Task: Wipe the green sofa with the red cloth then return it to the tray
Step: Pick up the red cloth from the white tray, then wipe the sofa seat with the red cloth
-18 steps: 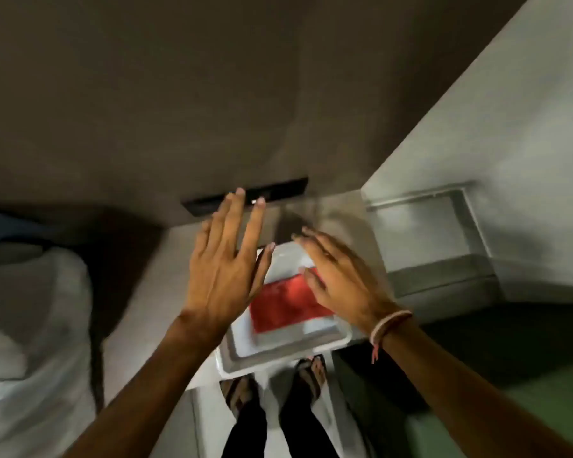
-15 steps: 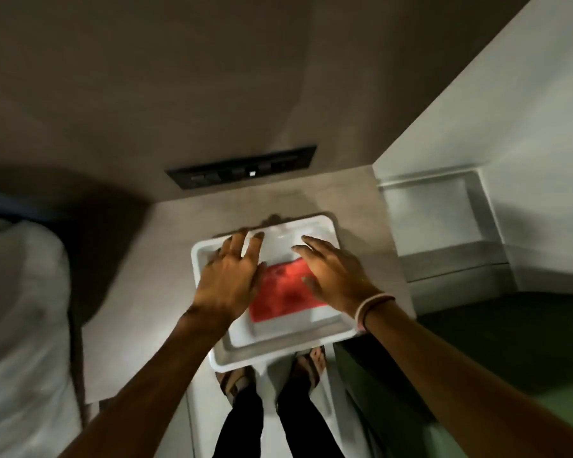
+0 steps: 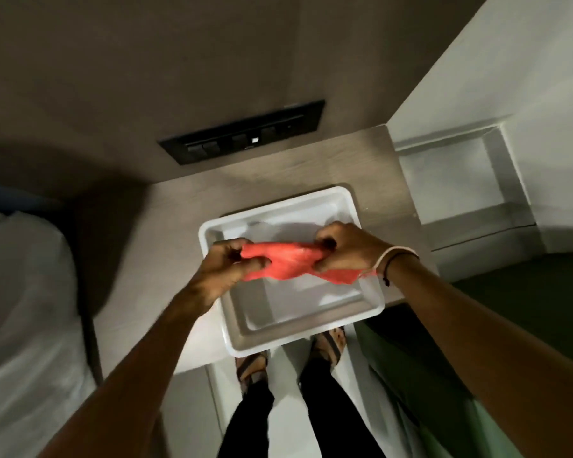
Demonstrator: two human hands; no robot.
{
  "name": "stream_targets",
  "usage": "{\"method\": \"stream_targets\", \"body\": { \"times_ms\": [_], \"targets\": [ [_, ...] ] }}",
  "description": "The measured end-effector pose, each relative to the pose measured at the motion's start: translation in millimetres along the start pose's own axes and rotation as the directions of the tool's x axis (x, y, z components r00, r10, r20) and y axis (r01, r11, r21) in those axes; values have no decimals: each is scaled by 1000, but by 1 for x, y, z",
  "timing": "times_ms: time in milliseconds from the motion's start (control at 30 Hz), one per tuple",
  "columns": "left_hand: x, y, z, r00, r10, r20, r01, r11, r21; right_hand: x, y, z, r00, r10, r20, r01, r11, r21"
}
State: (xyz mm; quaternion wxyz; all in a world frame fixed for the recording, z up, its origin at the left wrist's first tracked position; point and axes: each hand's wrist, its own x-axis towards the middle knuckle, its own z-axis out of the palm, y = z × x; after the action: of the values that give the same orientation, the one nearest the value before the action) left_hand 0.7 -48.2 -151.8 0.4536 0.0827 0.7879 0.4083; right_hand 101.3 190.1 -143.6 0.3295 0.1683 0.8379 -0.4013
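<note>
Red cloth [image 3: 286,264] is held above the white tray [image 3: 371,294], stretched between your two hands and clear of the tray floor. Your left hand [image 3: 227,271] is clenched on the cloth's left end, over the tray's left rim, with the thumb pressed along the lower fold. Your right hand [image 3: 343,249] is clenched on the cloth's right end, over the tray's right half; a loose corner of cloth hangs below that hand, just above the tray's right rim. Your hands are apart, with the bunched cloth spanning the gap between them. Your right wrist carries a pale bracelet [image 3: 392,254] and a dark thread band. The tray sits on a light wood-grain ledge [image 3: 186,206], its near edge overhanging the ledge toward you. Behind the tray, a black switch panel [image 3: 242,133] is set in the wall. The green sofa [image 3: 523,292] lies to the right of the tray. White bedding [image 3: 24,309] lies well to the left of the tray. Your sandalled feet [image 3: 328,342] show just below the tray's near edge.
</note>
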Motion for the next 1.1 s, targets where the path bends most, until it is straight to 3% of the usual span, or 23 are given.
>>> {"method": "stream_targets", "body": {
  "times_ms": [67, 133, 233, 333, 433, 567, 700, 767, 867, 933, 967, 1033, 1100],
  "targets": [
    [-17, 26, -17, 997, 73, -5, -73, 991, -116, -29, -10, -15, 999, -17, -36, 27, 960, 280],
    [-29, 55, -22, 988, 153, -30, -156, 979, -134, -65, -17, -25, 996, -3, -88, 41, 898, 438],
    [-52, 109, 0, 967, 253, -12, -252, 954, -165, -146, -8, -27, 951, 108, -291, 114, 750, 651],
    [-82, 152, 48, 939, 338, 70, -322, 931, -171, -227, 15, -11, 782, 327, -531, 319, 522, 791],
    [-115, 176, 124, 883, 413, 221, -397, 911, -115, -309, 52, 22, 562, 562, -607, 512, 340, 789],
    [-168, 172, 236, 810, 359, 464, -386, 922, -39, -410, 111, 102, 331, 796, -506, 606, 232, 761],
    [-225, 127, 345, 676, 155, 720, -365, 920, 144, -488, 169, 221, 150, 956, -250, 589, 116, 799],
    [-254, 90, 399, 623, 94, 777, -423, 875, 233, -521, 195, 279, 81, 991, -108, 580, 41, 814],
    [-289, 35, 475, 607, 25, 795, -465, 822, 329, -562, 242, 339, -48, 996, 80, 537, -42, 842],
    [-306, -1, 524, 587, -22, 809, -505, 771, 387, -584, 280, 362, -144, 984, 109, 470, -28, 882],
    [-308, -16, 541, 577, -14, 816, -560, 721, 408, -590, 299, 366, -198, 977, 79, 364, -1, 931],
    [-309, -39, 569, 573, 61, 817, -710, 536, 458, -595, 329, 375, -268, 962, -41, 1, 43, 999],
    [-292, -44, 580, 529, 261, 807, -844, 262, 469, -579, 337, 381, -289, 946, -149, -256, 74, 964]
  ]
}}
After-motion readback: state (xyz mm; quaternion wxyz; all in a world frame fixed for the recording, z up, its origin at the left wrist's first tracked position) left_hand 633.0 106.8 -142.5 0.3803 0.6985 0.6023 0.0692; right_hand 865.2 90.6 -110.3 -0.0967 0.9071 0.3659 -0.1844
